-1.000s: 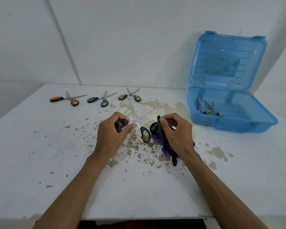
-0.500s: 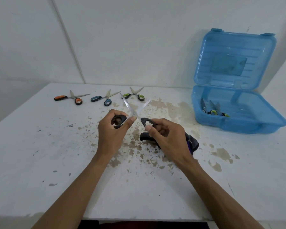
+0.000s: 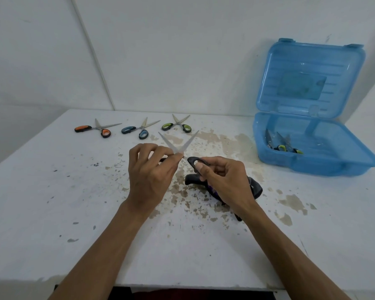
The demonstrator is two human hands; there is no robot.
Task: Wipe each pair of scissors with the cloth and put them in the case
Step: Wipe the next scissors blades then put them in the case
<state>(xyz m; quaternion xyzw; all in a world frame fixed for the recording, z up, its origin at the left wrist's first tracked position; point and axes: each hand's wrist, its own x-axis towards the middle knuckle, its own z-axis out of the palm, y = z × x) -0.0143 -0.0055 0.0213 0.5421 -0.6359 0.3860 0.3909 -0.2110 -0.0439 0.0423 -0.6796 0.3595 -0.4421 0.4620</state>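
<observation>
Gripping black scissors (image 3: 183, 151) mid-table, both hands' fingers (image 3: 200, 168) clench handles, blades spread.

We can read no words, numbers, brand marks or signs anywhere here. The translucent blue plastic case (image 3: 312, 135) has a pale rectangular patch on the inside of its raised lid, but we cannot make out any print on it. The scissor handles and blades show no lettering that we can tell, and the stained white tabletop (image 3: 52, 191) carries none.
</observation>
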